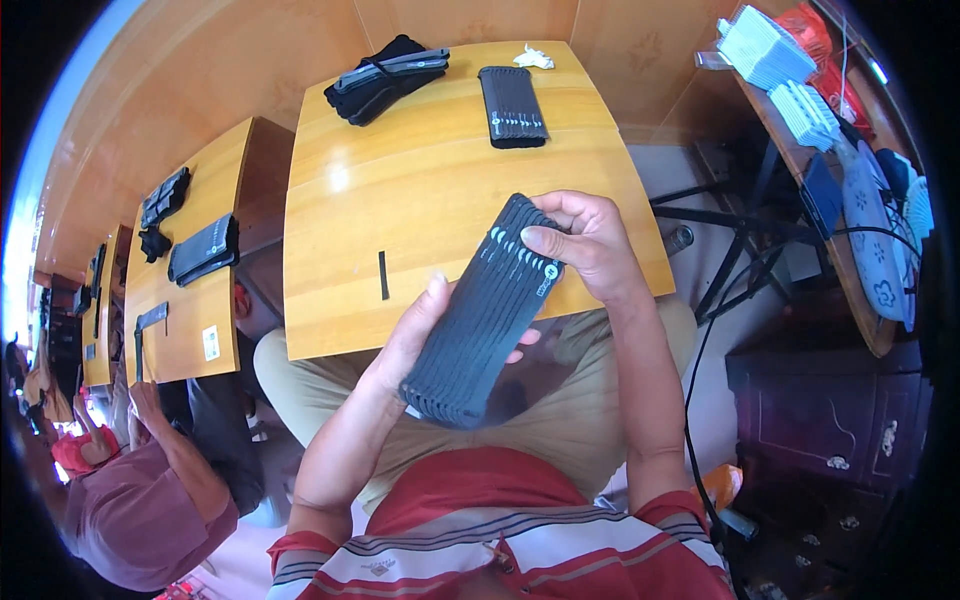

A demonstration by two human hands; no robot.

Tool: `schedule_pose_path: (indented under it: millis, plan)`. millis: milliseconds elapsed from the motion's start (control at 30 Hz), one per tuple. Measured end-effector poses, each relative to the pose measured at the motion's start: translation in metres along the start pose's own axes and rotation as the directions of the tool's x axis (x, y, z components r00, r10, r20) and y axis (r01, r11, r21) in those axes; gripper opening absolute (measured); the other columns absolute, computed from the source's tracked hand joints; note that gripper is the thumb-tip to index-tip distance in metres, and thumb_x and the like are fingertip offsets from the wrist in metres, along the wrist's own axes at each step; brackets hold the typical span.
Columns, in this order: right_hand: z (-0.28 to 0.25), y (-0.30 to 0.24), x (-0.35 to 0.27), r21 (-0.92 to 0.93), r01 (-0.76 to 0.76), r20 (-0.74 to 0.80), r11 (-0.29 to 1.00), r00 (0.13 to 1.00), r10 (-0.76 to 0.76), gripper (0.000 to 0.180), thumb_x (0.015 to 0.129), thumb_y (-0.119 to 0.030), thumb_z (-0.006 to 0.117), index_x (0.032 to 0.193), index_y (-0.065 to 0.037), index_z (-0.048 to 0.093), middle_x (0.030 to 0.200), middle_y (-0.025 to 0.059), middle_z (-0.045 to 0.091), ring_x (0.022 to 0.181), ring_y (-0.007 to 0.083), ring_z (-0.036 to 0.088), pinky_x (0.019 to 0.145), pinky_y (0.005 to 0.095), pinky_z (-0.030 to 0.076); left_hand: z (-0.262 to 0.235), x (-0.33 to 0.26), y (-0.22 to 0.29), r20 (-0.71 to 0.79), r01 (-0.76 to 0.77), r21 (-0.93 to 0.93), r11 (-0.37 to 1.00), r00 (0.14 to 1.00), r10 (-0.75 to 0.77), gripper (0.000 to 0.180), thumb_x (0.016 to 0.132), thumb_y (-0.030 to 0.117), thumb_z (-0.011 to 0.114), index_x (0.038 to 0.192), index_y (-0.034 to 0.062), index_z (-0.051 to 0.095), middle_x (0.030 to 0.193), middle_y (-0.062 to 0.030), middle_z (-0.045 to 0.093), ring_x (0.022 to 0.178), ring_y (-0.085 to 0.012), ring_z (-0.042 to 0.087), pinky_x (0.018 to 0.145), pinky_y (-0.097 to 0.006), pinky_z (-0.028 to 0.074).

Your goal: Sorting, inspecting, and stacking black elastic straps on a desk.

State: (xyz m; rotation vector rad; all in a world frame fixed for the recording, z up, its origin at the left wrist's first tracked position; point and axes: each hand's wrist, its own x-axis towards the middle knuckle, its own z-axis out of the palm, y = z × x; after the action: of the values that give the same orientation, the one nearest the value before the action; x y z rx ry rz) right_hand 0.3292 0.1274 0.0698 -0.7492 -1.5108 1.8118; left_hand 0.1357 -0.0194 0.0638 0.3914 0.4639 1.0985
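A fanned stack of dark grey, flat fabric-like strips [475, 320] with rounded ends is held tilted between both hands, over my lap and the table's near edge. Small white printed marks run across its upper part. My left hand [412, 330] grips its lower left side, thumb along the edge and fingers underneath, a few tips showing at the right. At the upper right corner, my right hand [588, 243] pinches the strips with the thumb on top. A single thin black strip [383, 275] lies on the table left of the stack.
On the wooden table [330, 220] lie a similar stack [512, 105], a strapped black bundle [385, 82] and a crumpled white piece [533, 58]. A co-worker [150, 500] sits left at another table [215, 290]. A cluttered side table [850, 290] and dark cabinet [820, 420] stand right.
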Motion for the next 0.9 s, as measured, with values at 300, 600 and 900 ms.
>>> schedule_pose_path:
  millis: [300, 600, 900]
  plan:
    - [0.007, 0.016, 0.024, -0.302, 0.311, -0.416, 0.901, 0.808, -0.418, 0.029, 0.089, -0.008, 0.078, 0.112, 0.002, 0.063, 0.107, 0.0112, 0.066, 0.088, 0.0123, 0.067, 0.071, 0.0226, 0.056, 0.032, 0.052, 0.013, -0.130, -0.085, 0.136, 0.987, 0.986, 0.102, 0.059, 0.102, 0.039, 0.059, 0.146, 0.0026, 0.041, 0.133, -0.0163, 0.055, 0.118, -0.0270, 0.066, 0.094, -0.040, 0.059]
    - [0.000, 0.007, 0.016, -0.056, 0.243, -0.042, 0.968, 0.969, -0.245, 0.065, 0.095, -0.034, 0.074, 0.137, 0.011, 0.053, 0.118, 0.0135, 0.065, 0.109, 0.0180, 0.063, 0.089, 0.0312, 0.055, 0.015, 0.119, 0.010, -0.128, -0.299, 0.775, 0.556, 0.788, 0.602, 0.066, 0.109, 0.048, 0.042, 0.154, 0.0005, 0.038, 0.138, -0.0095, 0.053, 0.122, -0.0163, 0.053, 0.102, -0.035, 0.046]
    - [-0.037, 0.026, 0.064, -0.171, 0.159, -0.335, 0.972, 0.919, -0.209, 0.017, 0.099, -0.010, 0.064, 0.103, 0.006, 0.068, 0.080, -0.0002, 0.066, 0.069, 0.0021, 0.053, 0.059, 0.0221, 0.043, -0.016, 0.168, 0.038, -0.254, -0.202, 0.813, 0.546, 0.721, 0.645, 0.037, 0.095, 0.004, 0.068, 0.131, -0.0045, 0.062, 0.100, -0.0069, 0.064, 0.082, -0.0098, 0.063, 0.070, -0.023, 0.052]
